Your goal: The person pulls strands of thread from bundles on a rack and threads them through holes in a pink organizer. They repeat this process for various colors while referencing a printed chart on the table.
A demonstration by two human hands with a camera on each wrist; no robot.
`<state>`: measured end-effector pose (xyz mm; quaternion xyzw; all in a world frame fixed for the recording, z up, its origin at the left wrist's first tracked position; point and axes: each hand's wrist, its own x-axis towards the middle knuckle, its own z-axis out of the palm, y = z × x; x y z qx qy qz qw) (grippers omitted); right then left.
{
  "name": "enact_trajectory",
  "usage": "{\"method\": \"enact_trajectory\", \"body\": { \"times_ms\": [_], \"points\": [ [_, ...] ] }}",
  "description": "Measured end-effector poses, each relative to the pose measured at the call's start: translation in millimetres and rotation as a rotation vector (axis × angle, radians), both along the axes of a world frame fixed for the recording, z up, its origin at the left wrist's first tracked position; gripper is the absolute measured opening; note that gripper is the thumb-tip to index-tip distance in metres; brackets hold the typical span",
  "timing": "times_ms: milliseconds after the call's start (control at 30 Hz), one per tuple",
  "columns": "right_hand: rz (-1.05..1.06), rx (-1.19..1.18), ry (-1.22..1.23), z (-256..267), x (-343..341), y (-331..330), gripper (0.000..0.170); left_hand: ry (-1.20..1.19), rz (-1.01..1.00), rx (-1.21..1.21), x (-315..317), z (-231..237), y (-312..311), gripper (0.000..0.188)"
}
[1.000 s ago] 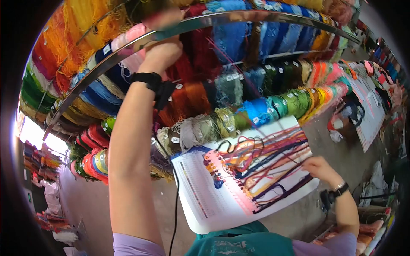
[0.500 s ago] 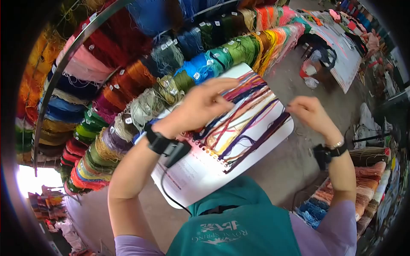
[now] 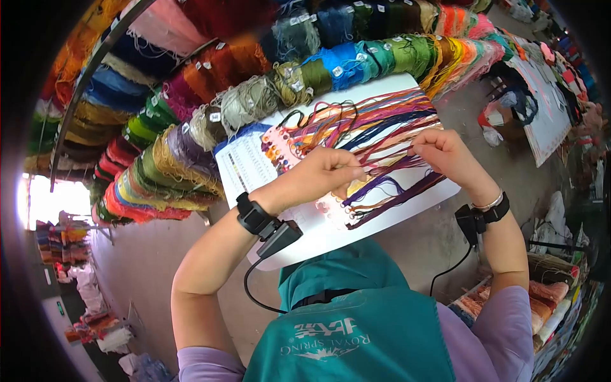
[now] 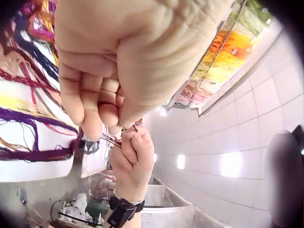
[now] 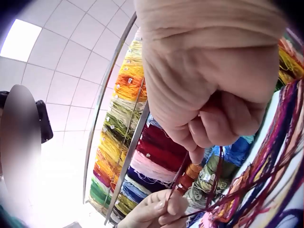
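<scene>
Dark red thread (image 5: 220, 178) stretches between the two hands in the right wrist view. The left hand (image 3: 324, 173) pinches it between thumb and fingers, above the white board (image 3: 280, 245). The right hand (image 3: 444, 158) has its fingers curled round the other part of the thread, over the board's right side. In the left wrist view the right hand (image 4: 133, 159) faces the left hand (image 4: 111, 71), close together. Many coloured threads (image 3: 382, 127) hang from a pink holed strip (image 3: 328, 207) on the board, beside a printed chart (image 3: 245, 162).
Racks of numbered yarn hanks (image 3: 248, 99) stand in front and to the left, with a curved metal rail (image 3: 79, 95). A table (image 3: 550, 127) with samples is at the far right. Bundled yarn (image 3: 547, 299) lies at the lower right, near the right elbow.
The left hand has come down from the rack to the board and now pinches thread. The right hand has moved in towards it. The view has tilted down from the upper racks.
</scene>
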<state>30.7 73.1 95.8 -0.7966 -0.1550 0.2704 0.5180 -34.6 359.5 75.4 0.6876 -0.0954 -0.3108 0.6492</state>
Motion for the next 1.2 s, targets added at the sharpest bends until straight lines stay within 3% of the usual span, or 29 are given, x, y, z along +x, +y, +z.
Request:
{"method": "enact_trajectory", "body": {
  "times_ms": [100,200,333,400,433,533,633,733,767,833,867,967,1000,1033,1067,1100,1133,1167,1200],
  "points": [
    [0.201,-0.081,-0.246,-26.4,3.9,4.4,0.010,-0.014,0.086,0.020,-21.7,-6.6,12.8,0.025],
    [0.397,-0.456,-0.419,-5.0,-8.1,25.6,0.013,-0.048,0.083,0.090,-36.9,2.2,13.3,0.025],
    [0.549,-0.355,-0.245,-1.1,-1.9,9.7,0.012,-0.215,0.358,0.066,-57.2,11.6,32.9,0.020],
    [0.401,-0.329,-0.100,-21.0,15.4,-29.1,0.008,-0.174,0.539,0.023,-65.7,13.1,57.0,0.020],
    [0.299,-0.277,-0.014,-31.6,23.0,-50.4,0.015,-0.140,0.579,-0.045,-69.8,14.0,67.9,0.021],
    [0.081,-0.436,0.038,-39.4,50.9,-102.9,0.012,-0.047,0.682,-0.172,-83.8,13.0,74.8,0.022],
    [-0.052,-0.553,-0.119,-59.3,86.0,-153.0,0.010,0.032,0.733,-0.234,-94.8,1.6,71.0,0.023],
    [0.111,-0.916,-0.776,-51.7,90.9,-166.8,0.029,0.064,0.702,-0.146,-106.8,-8.9,64.7,0.022],
    [0.044,-1.158,-0.717,-51.9,95.6,-163.1,0.050,0.052,0.657,-0.064,-110.8,-7.8,61.8,0.022],
    [0.086,-0.990,-0.948,-34.9,80.0,-110.5,0.056,0.000,0.550,0.092,-115.4,-9.8,57.5,0.022],
    [0.125,-0.739,-0.960,-31.6,73.7,-76.3,0.057,-0.013,0.486,0.166,-116.2,-7.2,54.3,0.022],
    [0.312,-0.026,-0.261,-8.9,3.2,43.1,0.079,-0.028,0.337,0.324,-114.6,2.1,38.6,0.023],
    [0.544,0.082,-0.435,-18.4,-9.7,70.3,0.087,-0.022,0.314,0.331,-112.9,4.0,31.5,0.022],
    [0.661,0.214,-0.325,-20.5,-32.0,97.6,0.094,-0.015,0.291,0.334,-111.5,4.5,25.2,0.022],
    [0.759,0.241,-0.269,-28.8,-47.6,116.6,0.100,-0.006,0.310,0.294,-111.4,3.8,20.1,0.021],
    [0.810,0.378,0.113,-35.3,-63.7,132.7,0.104,0.004,0.331,0.255,-112.1,2.3,16.3,0.020],
    [0.841,0.319,0.179,-31.5,-72.0,142.1,0.103,0.016,0.353,0.216,-113.1,0.0,15.1,0.019],
    [0.797,0.336,0.240,-38.2,-72.1,148.5,0.101,-0.069,0.351,0.335,-115.2,-9.3,19.4,0.016],
    [0.753,0.349,0.302,-48.1,-71.1,153.5,0.100,-0.037,0.460,0.244,-117.4,-19.6,20.4,0.016]
  ]
}}
